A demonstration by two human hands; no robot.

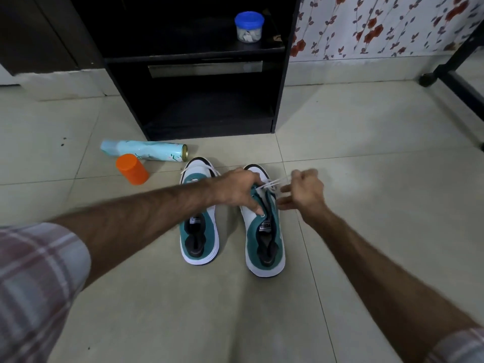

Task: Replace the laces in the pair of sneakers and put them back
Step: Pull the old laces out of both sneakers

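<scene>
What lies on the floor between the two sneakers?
Nothing: the head view shows bare floor tile between the left sneaker and the right sneaker.

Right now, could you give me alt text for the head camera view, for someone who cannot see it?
Both hands work a white lace at the toe end of the right teal-and-white sneaker: the left hand rests on the shoe, the right hand pulls the lace. Its mate stands alongside on the tiled floor.

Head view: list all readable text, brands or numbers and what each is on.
"PUMA": tongue label of the right sneaker, seen upside down.
Left sneaker tongue label: mostly hidden by the forearm, unreadable.
Spray can: printed pattern only, no legible words.
Orange cap and blue-lidded jar: no text visible.
</scene>
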